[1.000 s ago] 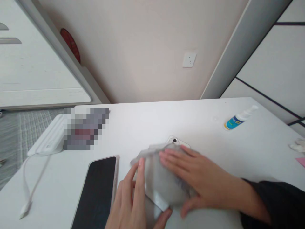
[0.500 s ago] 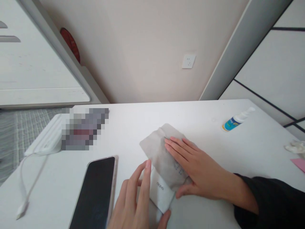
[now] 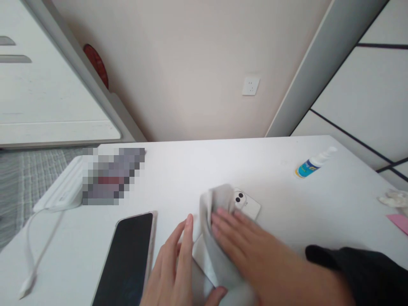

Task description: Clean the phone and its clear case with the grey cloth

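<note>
A white phone (image 3: pixel 251 207) lies back up on the table, its round camera block showing at the far end and a white corner near my left hand. A grey cloth (image 3: pixel 219 250) covers its middle, folded up along the left side. My right hand (image 3: pixel 245 242), slightly blurred, presses the cloth onto the phone with its fingers along the fold. At the phone's near left edge, my left hand (image 3: pixel 174 265) steadies it, thumb by the lower corner and fingers by the left one. The lower part of the cloth runs under my right palm.
A dark-screened phone (image 3: pixel 127 259) lies left of my left hand. Farther left are a pixelated item (image 3: pixel 111 176), a white box-like object (image 3: pixel 62 187) and a white cable (image 3: pixel 47 244). A small spray bottle (image 3: pixel 310 165) lies at right, with crumpled white material (image 3: pixel 393 199) and pink paper (image 3: pixel 398 222) beyond.
My right hand has drawn the cloth down toward me, so it is now bunched and the phone's camera end is uncovered. My left hand has stayed nearly in place.
</note>
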### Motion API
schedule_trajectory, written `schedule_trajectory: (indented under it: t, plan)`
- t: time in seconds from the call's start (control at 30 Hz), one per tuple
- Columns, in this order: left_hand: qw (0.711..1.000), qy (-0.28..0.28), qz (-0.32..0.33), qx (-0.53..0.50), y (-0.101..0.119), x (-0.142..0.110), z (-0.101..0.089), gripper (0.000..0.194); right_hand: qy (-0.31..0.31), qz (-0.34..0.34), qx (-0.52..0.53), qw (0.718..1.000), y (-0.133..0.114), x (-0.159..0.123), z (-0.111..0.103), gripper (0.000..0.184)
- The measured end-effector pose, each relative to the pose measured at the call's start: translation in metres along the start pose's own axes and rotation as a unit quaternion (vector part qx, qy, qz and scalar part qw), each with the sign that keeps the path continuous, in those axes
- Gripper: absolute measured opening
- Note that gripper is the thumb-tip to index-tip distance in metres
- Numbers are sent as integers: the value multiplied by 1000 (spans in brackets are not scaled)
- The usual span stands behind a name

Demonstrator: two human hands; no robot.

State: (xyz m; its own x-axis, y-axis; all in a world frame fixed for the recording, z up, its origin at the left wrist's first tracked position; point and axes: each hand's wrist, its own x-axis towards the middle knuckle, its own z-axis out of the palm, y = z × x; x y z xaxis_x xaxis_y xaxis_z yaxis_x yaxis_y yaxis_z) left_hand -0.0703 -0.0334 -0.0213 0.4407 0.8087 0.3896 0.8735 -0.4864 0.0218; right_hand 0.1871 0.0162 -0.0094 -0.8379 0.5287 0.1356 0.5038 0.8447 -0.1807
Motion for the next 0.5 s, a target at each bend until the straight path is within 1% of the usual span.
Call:
schedule_trajectory:
  t: [0.03, 0.07, 0.1, 0.13, 0.2, 0.23, 0.27, 0.3, 0.37, 0.4, 0.43, 0.47, 0.5]
  plan:
    - [1000, -5, 4, 2, 0, 0, 0, 101, 23, -45, -18, 999, -7, -2, 2, 77]
    - [1000, -10, 5, 3, 0, 1, 0, 102, 29, -77, -27, 996, -11, -3, 2, 63]
    - [1000, -14, 3, 3, 1, 1, 0, 103, 11, -76, -20, 997, -12, -3, 2, 63]
    - [1000, -12, -3, 2, 1, 1, 0, 103, 7, -56, -7, 998, -10, -3, 0, 71]
    - [1000, 6, -18, 0, 3, 0, 0, 107, 12, 22, 10, 1000, -4, -1, -1, 107]
    - [1000, 8, -24, -1, 4, 0, -1, 109, 17, 50, 9, 999, -3, -1, -1, 119]
    - [1000, 6, -24, -2, 4, -1, -1, 110, 27, 55, -4, 998, -4, -1, 0, 118]
    - [1000, 1, -20, -2, 4, -2, -2, 111, 35, 36, -24, 998, -7, -1, 1, 104]
    - [1000, -17, -11, 3, 4, -3, -3, 111, 48, -49, -65, 996, -13, -2, 3, 63]
    - [1000, -20, -11, 7, 3, -3, -4, 110, 52, -68, -80, 993, -14, -3, 3, 55]
    - [1000, -16, -14, 10, 3, -3, -4, 107, 28, -68, -64, 995, -12, -4, 3, 64]
    - [1000, -7, -20, 13, 4, -2, -5, 103, 23, -34, -53, 998, -8, -4, 2, 82]
    - [999, 2, -28, 16, 5, -1, -6, 99, 28, 16, -44, 998, -1, -4, 0, 100]
